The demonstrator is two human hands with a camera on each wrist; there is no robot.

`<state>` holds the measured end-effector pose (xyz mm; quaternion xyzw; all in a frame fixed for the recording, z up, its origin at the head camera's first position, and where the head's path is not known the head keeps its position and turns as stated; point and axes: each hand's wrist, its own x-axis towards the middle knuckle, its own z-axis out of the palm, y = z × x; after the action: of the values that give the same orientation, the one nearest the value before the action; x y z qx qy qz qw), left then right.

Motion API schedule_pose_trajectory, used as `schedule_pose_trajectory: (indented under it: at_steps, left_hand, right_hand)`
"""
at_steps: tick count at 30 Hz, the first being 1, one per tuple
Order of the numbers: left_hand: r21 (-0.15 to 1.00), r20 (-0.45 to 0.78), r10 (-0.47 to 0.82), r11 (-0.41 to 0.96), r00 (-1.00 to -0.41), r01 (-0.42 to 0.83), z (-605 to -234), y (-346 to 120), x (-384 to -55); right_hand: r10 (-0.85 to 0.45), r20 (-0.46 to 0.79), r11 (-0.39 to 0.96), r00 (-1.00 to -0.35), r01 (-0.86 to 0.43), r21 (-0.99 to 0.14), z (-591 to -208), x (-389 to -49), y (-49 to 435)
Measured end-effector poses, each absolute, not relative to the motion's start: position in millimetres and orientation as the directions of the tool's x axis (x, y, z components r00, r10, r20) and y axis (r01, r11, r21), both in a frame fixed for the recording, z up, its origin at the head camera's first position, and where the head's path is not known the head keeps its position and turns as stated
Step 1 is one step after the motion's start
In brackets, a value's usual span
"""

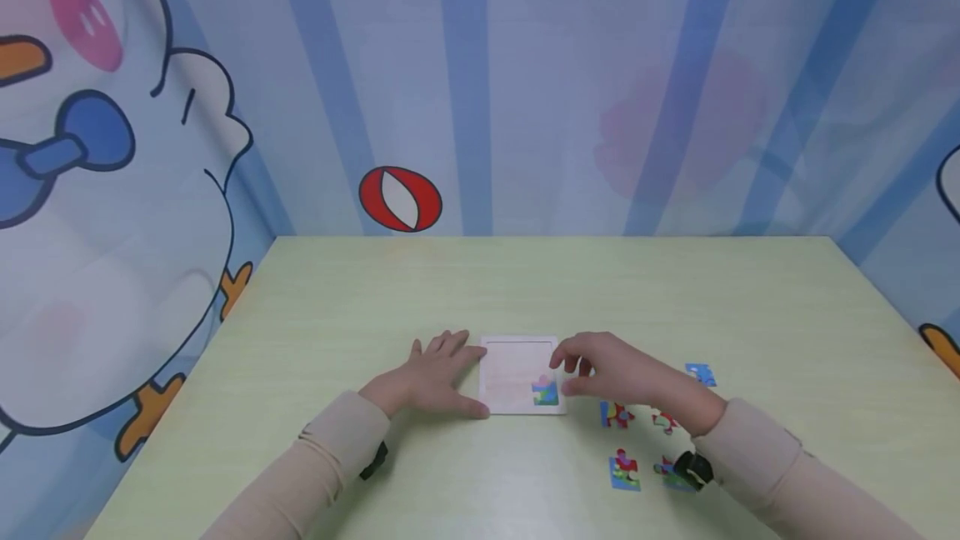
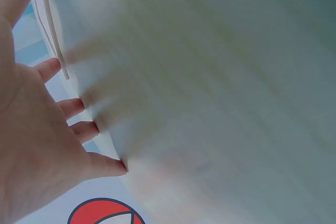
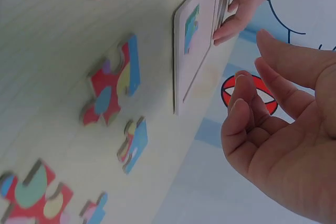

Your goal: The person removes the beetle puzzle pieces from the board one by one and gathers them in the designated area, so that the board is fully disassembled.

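A shallow white puzzle tray (image 1: 510,367) lies flat on the table. One jigsaw piece (image 1: 545,392), blue, green and pink, sits in its lower right corner. My left hand (image 1: 435,380) is spread on the table at the tray's left side, with thumb and index finger touching that edge. Over the tray's right edge hovers my right hand (image 1: 618,367). In the right wrist view, the right hand (image 3: 294,129) holds nothing; its fingers are loosely bent, with the thumb apart from them. The left wrist view shows the left hand (image 2: 47,124) with straight fingertips on the table.
Several loose jigsaw pieces lie right of the tray, including a red and blue piece (image 1: 617,415), a piece with a green part (image 1: 624,471) and a blue piece (image 1: 701,373) farther back. The right forearm passes above some of them. A printed curtain (image 1: 525,107) hangs behind the table (image 1: 375,282).
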<state>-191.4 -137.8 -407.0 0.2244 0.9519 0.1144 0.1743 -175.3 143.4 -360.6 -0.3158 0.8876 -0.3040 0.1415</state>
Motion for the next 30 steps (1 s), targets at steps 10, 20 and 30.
schedule_pose_trajectory:
  at_steps: [10,20,30]
  left_hand:
    - [0.292,-0.284,0.459,0.877,-0.842,0.380,-407.2,-136.7,-191.3]
    - [0.291,-0.288,0.450,0.882,-0.845,0.370,-405.8,-135.6,-189.8]
    - [0.284,-0.289,0.448,0.884,-0.846,0.371,-405.8,-136.3,-190.0]
  right_hand:
    - [-0.594,-0.168,0.679,-0.787,-0.377,-0.630,-376.4,-184.7,119.6]
    - [-0.573,-0.199,0.719,-0.795,-0.370,-0.589,-385.2,-188.9,112.5]
    - [-0.567,-0.182,0.737,-0.803,-0.396,-0.548,-389.6,-189.1,107.4]
